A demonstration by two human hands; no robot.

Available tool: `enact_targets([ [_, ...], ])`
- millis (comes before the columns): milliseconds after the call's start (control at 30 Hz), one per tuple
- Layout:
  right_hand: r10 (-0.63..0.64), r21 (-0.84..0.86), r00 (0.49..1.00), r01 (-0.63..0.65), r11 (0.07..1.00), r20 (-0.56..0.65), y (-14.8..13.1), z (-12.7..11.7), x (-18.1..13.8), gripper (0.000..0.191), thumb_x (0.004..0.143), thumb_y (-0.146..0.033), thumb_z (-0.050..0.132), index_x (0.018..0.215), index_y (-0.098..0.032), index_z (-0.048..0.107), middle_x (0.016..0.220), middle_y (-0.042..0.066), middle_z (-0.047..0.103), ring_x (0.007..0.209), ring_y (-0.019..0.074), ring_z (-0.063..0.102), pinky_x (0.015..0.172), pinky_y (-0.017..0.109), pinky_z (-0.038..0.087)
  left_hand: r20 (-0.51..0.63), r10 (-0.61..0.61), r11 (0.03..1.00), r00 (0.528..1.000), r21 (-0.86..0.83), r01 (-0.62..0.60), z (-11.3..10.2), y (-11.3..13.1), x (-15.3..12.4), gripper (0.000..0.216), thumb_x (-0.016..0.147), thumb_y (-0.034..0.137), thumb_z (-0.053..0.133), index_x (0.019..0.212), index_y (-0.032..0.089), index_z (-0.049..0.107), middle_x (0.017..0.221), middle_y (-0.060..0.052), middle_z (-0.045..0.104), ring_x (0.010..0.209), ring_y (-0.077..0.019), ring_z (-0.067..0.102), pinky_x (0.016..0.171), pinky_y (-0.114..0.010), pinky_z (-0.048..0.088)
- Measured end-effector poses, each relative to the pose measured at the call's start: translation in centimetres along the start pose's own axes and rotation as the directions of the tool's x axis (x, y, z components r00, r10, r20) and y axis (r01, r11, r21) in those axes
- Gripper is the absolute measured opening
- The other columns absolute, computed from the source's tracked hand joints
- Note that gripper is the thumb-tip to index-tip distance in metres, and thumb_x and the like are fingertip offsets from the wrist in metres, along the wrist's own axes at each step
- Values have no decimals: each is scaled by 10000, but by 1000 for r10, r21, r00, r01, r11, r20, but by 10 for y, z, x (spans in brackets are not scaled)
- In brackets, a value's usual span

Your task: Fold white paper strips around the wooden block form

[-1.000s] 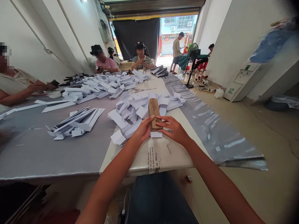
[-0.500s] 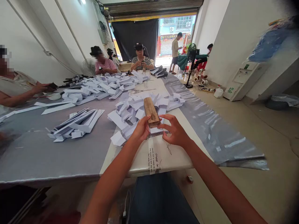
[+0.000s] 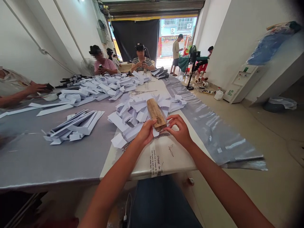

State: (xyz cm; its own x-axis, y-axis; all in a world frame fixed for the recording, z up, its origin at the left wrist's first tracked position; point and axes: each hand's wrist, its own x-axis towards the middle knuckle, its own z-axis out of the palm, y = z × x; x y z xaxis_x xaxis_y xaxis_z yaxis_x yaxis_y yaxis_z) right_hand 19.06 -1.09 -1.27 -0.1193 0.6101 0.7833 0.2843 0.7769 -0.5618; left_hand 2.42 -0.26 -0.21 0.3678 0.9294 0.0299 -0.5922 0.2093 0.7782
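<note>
- While the left hand (image 3: 145,133) grips its near end, the brown oblong wooden block (image 3: 155,111) extends ahead.
- Right hand (image 3: 181,131) curled just beside it; grip unclear.

Block (image 3: 155,110): wood, matt, visibly grained, in the left hand (image 3: 145,132).
Paper (image 3: 135,131): matt, smooth, creased, beyond the left hand.
Mat (image 3: 140,163): smooth, plastic-looking, faintly glossy, under the right hand (image 3: 181,131).
Cloth (image 3: 215,136): satiny, glossy, wrinkled right of the right hand.

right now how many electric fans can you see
2: a black pedestal fan on the floor right of the table, and a white fan beside the person in pink, partly hidden. Others may be hidden.
</note>
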Motion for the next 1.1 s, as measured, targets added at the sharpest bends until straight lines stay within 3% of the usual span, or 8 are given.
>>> enact_targets([
  [167, 78, 96, 994, -70, 993, -82, -1, 3, 0, 254, 697, -256, 753, 842, -231, 546, 1035, 55, 563, 924, 191, 577, 741, 332, 516, 8, -6, 1000, 1000, -22, 6, 3, 1, -1, 250, 757, 219, 579, 961, 81, 623, 913, -116, 702, 937, -246, 658, 926, -414, 487],
  [267, 98, 65, 986, -89, 994, -135, -2, 3, 1, 288, 708, -286, 747, 961, -248, 616, 1037, 55, 564, 930, 193, 569, 765, 339, 502, 93, 11, 996, 996, -91, -2, 8, 1, -4, 280, 766, 243, 576, 1000, 95, 618, 997, -111, 694, 1043, -256, 620, 975, -435, 451],
  [467, 224, 264, 953, -167, 950, -202, 2, -1, 4, 99, 721, -322, 729, 764, -237, 702, 931, 41, 584, 939, 201, 571, 864, 381, 456, 253, -15, 988, 967, -145, 53, 9, -8, -7, 337, 756, 276, 624, 1050, 112, 611, 1137, -114, 654, 1183, -264, 533, 1049, -451, 378],
  [600, 322, 552, 941, -215, 806, -103, 8, 0, 5, 165, 652, -326, 782, 631, -225, 654, 1019, 31, 598, 1004, 202, 565, 857, 367, 470, 249, -45, 988, 967, -135, 80, 7, -11, -6, 366, 748, 294, 645, 1059, 107, 606, 1160, -125, 642, 1209, -277, 511, 1059, -455, 367],
  [767, 380, 689, 921, -222, 690, -84, 10, 4, 7, 240, 595, -369, 818, 622, -231, 623, 757, -6, 616, 943, 189, 599, 911, 396, 460, 243, -41, 987, 969, -138, 76, 10, -13, -6, 398, 760, 292, 634, 1109, 107, 583, 1182, -122, 628, 1223, -266, 499, 1071, -443, 361],
  [933, 256, 474, 940, -125, 871, -224, 5, 4, 5, 184, 684, -350, 762, 670, -226, 627, 749, 11, 652, 855, 198, 644, 840, 409, 513, 212, -41, 985, 976, -158, 75, 9, -15, -7, 377, 786, 299, 610, 1111, 111, 582, 1180, -109, 632, 1218, -250, 505, 1073, -439, 366],
  [1033, -20, 122, 949, 61, 991, -313, 1, -2, 1, 36, 774, -216, 683, 783, -251, 678, 825, 31, 697, 848, 200, 667, 799, 400, 539, 175, -24, 986, 984, -159, 52, 10, -13, -9, 347, 808, 318, 585, 1098, 128, 588, 1160, -96, 644, 1200, -242, 523, 1061, -442, 381],
  [1100, -222, -112, 943, 200, 973, -250, 1, -8, -2, 203, 809, -138, 624, 944, -275, 689, 958, 50, 711, 909, 199, 670, 804, 387, 549, 140, -7, 988, 990, -150, 28, 12, -10, -11, 332, 815, 331, 576, 1090, 146, 589, 1159, -87, 645, 1196, -238, 527, 1051, -444, 391],
])
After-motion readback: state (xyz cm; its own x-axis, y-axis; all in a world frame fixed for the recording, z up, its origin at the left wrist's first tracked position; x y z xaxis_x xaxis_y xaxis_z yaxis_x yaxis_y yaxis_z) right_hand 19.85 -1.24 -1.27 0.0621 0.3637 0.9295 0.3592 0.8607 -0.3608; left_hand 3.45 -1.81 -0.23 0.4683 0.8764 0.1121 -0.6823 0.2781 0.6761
